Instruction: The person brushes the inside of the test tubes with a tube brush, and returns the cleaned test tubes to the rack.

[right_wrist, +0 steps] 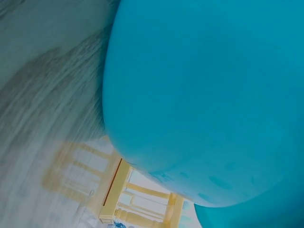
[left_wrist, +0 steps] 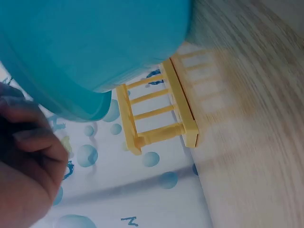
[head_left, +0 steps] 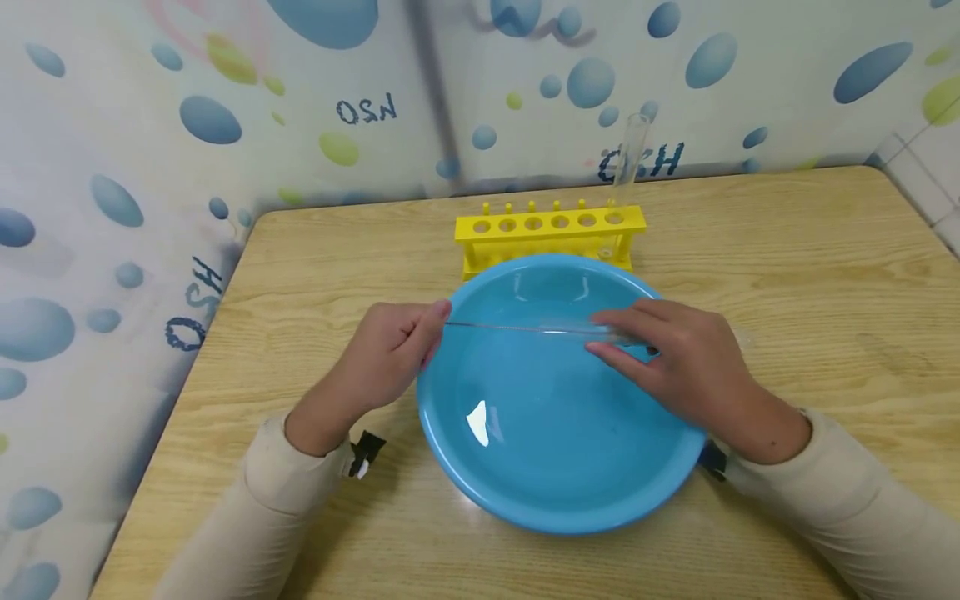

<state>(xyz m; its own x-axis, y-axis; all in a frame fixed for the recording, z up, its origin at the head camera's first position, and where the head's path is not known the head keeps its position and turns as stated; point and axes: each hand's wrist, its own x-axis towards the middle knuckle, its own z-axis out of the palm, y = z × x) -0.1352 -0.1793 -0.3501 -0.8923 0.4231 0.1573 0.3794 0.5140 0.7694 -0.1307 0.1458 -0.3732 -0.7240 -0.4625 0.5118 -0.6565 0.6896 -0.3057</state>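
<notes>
Over the blue basin (head_left: 555, 467), my right hand (head_left: 686, 354) holds a clear glass test tube (head_left: 562, 330) lying roughly level. My left hand (head_left: 393, 346) pinches the end of a thin wire handle (head_left: 487, 326), like that of a test tube brush, which runs into the tube's mouth. Whatever is at the wire's far end is hidden by the right fingers. In the left wrist view, the curled left fingers (left_wrist: 38, 142) show beside the basin's rim (left_wrist: 95, 114). The right wrist view shows the basin's outer side (right_wrist: 199, 95) but no hand.
Behind the basin stands a yellow test tube rack (head_left: 551, 225), with another clear test tube (head_left: 632, 158) upright in its right end hole. The wooden table (head_left: 825, 275) meets a wall sheet (head_left: 300, 158) printed with blue and green drops at the back and left.
</notes>
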